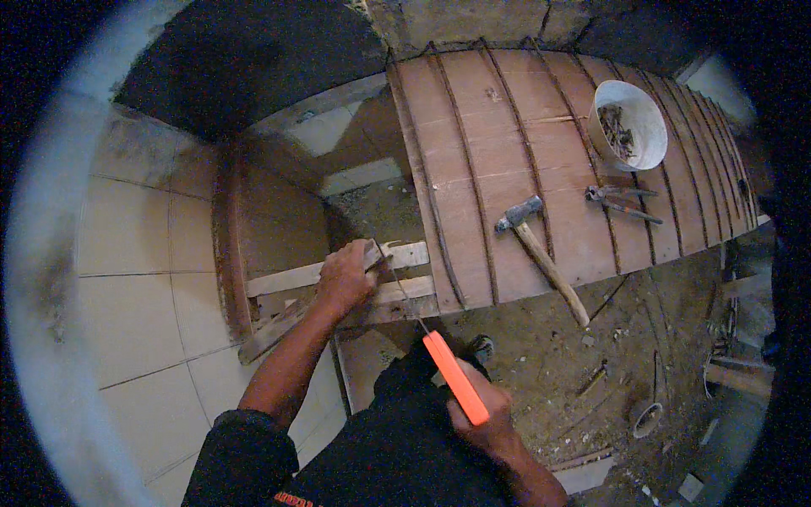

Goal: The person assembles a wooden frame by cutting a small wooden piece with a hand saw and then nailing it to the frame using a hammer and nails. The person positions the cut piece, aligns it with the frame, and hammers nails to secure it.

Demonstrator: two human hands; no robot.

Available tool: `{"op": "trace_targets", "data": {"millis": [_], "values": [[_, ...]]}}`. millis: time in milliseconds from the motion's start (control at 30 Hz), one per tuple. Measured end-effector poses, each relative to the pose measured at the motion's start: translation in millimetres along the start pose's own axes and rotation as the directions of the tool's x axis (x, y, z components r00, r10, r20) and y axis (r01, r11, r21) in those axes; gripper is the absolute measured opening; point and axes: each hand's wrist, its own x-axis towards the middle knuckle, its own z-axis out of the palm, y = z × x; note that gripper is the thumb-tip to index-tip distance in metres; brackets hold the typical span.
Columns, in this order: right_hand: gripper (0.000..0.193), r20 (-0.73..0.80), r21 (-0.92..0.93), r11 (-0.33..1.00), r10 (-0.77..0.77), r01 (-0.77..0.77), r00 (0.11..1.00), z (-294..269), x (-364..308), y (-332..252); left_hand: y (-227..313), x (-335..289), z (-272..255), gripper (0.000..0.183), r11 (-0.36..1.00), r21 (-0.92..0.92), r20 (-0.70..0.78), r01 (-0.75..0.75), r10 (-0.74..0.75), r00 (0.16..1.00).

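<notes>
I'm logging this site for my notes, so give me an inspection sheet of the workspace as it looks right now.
Surface: wooden board panel crossed by thin metal bars, laid over rough ground.
Job's things: saw with orange handle, blade running up to a wooden strip at the panel's near edge.
Clutter: hammer and pliers lie on the panel; white bucket holds small metal pieces; scraps and rubble on the dirt floor.
Grippers: left hand presses on the wooden strip; right hand grips the saw handle, fingers closed.
Cables: nothing seen.
Surroundings: pale tiled floor to the left, masonry wall at top.
</notes>
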Motion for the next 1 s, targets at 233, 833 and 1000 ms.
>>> {"op": "trace_targets", "data": {"millis": [233,833,1000], "values": [[0.05,0.147,0.118,0.965,0.216,-0.234,0.965,51.6,78.3,8.8,8.8,0.7,-2.3,0.052,0.992,-0.026,0.055,0.12,-0.118,0.991],[0.065,0.23,0.089,0.94,0.302,-0.329,0.925,-34.6,19.5,-56.7,6.4,-3.0,2.4,0.057,0.999,-0.023,0.007,0.029,-0.029,1.0],[0.069,0.128,-0.051,0.989,0.145,-0.139,0.981,25.3,64.6,-24.1,3.5,-4.7,8.6,0.055,1.0,0.016,-0.1,0.004,-0.003,0.995]]}}
